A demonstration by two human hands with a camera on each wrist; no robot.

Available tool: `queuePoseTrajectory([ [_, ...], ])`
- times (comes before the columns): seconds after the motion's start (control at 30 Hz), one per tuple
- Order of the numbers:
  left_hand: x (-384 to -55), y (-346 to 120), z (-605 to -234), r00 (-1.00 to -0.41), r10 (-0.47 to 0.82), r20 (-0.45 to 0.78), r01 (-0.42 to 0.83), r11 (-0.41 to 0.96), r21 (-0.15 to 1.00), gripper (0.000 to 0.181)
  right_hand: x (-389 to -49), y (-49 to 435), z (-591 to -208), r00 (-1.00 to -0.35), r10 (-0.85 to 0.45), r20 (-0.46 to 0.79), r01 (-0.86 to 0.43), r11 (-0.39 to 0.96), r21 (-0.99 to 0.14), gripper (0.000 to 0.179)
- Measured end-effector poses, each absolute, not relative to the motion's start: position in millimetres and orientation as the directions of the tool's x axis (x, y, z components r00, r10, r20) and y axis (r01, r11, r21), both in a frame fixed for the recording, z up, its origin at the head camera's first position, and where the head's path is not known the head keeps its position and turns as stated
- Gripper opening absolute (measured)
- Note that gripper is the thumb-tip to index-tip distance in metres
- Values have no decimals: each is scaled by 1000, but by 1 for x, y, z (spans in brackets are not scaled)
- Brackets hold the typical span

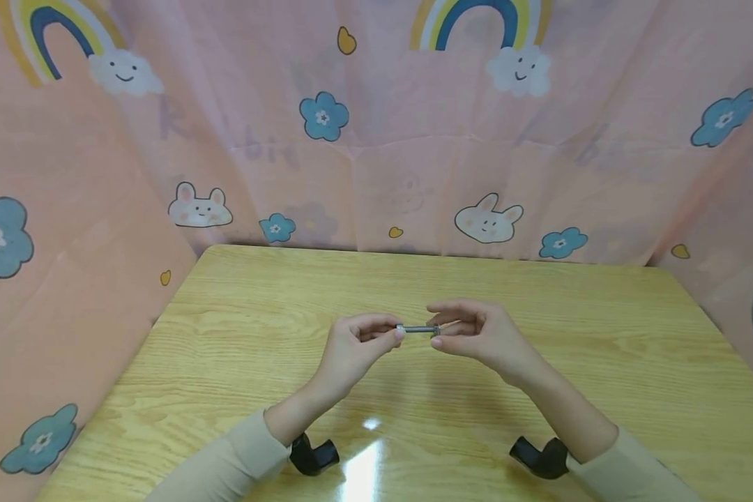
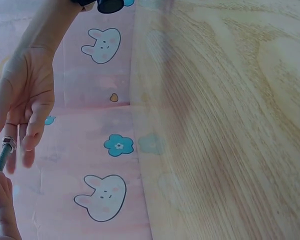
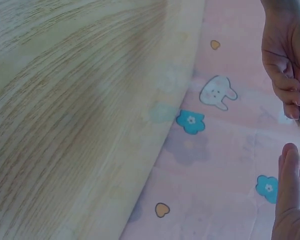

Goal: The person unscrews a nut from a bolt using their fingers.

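Note:
My left hand [image 1: 356,346] pinches one end of a metal bolt [image 1: 419,329] between thumb and fingers. The bolt lies roughly level, held above the table, its threaded shank pointing to the right. A nut [image 2: 8,142] sits at the bolt's far end in the left wrist view. Around that end is my right hand [image 1: 486,338], its thumb below and its fingers spread above, with a gap showing between them. In the right wrist view, the fingers of the right hand [image 3: 290,195] stand straight beside the nut, while the left hand [image 3: 287,65] grips the opposite end.
A wooden table [image 1: 226,300] with a glossy top lies beneath both hands. A pink patterned curtain [image 1: 376,174] hangs along its back and sides. Black wrist-worn devices [image 1: 314,457] jut out below each forearm near the front.

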State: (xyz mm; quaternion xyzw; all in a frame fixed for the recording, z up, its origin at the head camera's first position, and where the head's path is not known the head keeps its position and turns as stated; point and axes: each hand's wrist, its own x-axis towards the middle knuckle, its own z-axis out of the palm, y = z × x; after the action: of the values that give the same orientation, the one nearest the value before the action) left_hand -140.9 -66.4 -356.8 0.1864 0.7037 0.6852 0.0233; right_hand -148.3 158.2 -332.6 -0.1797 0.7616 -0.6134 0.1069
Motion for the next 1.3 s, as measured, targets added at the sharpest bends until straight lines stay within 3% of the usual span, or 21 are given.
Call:
queuePoseTrajectory([
  [0.33,-140,-66,-356,-929,295,224,233,-3,972,20,-150,158,-330,-914,-406,17,-111,209,-972,29],
  [0.77,-141,-66,-353,-935,274,226,230,-17,973,20,-146,155,-332,-918,-362,162,-231,158,-960,22],
  [1.03,-139,-67,-350,-942,259,214,217,-14,976,19,-146,155,-336,-875,-390,287,-371,159,-915,20],
  [1.3,-139,-67,-349,-941,259,217,223,-7,975,21,-146,155,-336,-897,-375,232,-324,203,-924,24],
])
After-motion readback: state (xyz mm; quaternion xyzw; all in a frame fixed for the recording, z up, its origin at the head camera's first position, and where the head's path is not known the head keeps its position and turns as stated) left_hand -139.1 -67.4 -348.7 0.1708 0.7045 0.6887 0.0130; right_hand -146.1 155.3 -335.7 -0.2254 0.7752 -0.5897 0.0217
